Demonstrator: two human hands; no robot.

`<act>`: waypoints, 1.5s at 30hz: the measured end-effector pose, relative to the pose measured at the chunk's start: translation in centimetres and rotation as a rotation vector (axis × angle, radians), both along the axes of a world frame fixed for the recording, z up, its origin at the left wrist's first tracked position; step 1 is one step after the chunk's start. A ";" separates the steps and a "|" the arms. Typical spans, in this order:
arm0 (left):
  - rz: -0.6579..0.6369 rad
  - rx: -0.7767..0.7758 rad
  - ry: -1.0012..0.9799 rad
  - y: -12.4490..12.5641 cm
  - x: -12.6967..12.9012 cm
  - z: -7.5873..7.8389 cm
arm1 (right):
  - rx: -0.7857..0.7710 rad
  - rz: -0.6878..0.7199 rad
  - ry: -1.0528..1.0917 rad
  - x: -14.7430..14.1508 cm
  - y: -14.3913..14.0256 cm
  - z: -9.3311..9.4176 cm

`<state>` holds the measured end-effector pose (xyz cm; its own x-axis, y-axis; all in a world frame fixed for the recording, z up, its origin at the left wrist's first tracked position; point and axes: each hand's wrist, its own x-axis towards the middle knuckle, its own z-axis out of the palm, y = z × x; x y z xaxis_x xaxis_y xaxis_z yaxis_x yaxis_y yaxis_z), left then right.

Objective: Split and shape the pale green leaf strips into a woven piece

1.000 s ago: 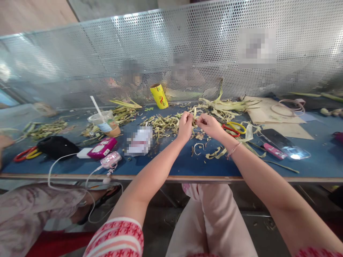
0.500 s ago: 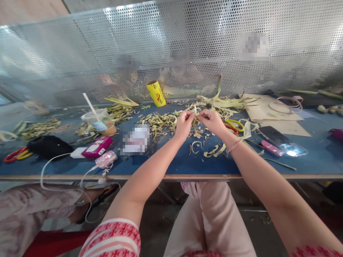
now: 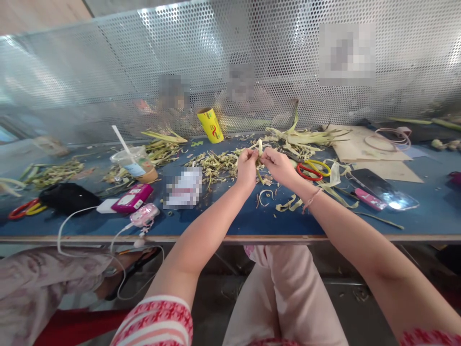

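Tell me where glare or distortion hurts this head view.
Head view: glare blooms on the perforated metal screen and on the phone; wide-angle bending curves the table edge; both hands and the leaf strip stay fairly sharp.

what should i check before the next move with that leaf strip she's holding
1. Both hands on the strip: ok. The left hand and right hand pinch the pale green leaf strip between them, above the blue table.
2. Grip firm enough for pulling: cannot tell, the fingertips hide the contact.
3. Scissors within reach: ok. The red and yellow scissors lie just right of the right hand.
4. Scissors blades clear of the wrist: cannot tell, leaf scraps cover them.
5. Space below the hands: not ok. Curled leaf scraps litter the table there.
6. Phone out of the way: ok, it lies further right, apart from the hands.
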<state>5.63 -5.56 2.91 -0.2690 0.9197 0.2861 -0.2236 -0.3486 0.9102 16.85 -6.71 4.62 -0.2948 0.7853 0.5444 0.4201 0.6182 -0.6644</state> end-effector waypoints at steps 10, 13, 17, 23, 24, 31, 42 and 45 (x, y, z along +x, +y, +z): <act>-0.396 -0.043 -0.076 -0.1 -0.5 0.0 | -0.187 0.044 0.303 2.3 3.0 -1.2; -0.401 -0.059 -0.072 0.4 -0.6 -0.2 | -0.191 0.051 0.315 2.6 3.5 -1.5; -0.327 -0.071 -0.047 0.8 -0.8 -0.4 | -0.195 -0.020 0.305 2.8 3.6 -1.4; -0.294 -0.063 -0.008 0.5 -1.1 -0.2 | -0.141 0.019 0.334 3.0 3.9 -1.4; -0.301 -0.069 0.000 0.5 -1.1 -0.1 | -0.137 0.032 0.326 3.0 4.0 -1.4; -0.372 -0.125 -0.124 0.6 -1.5 0.2 | -0.070 0.086 0.255 3.0 4.1 -1.7; -0.584 -0.189 -0.104 0.7 -2.3 0.6 | -0.072 0.202 0.176 3.2 3.3 -0.9; -0.614 -0.203 -0.059 0.8 -2.6 0.6 | -0.096 0.191 0.150 3.0 3.2 -0.8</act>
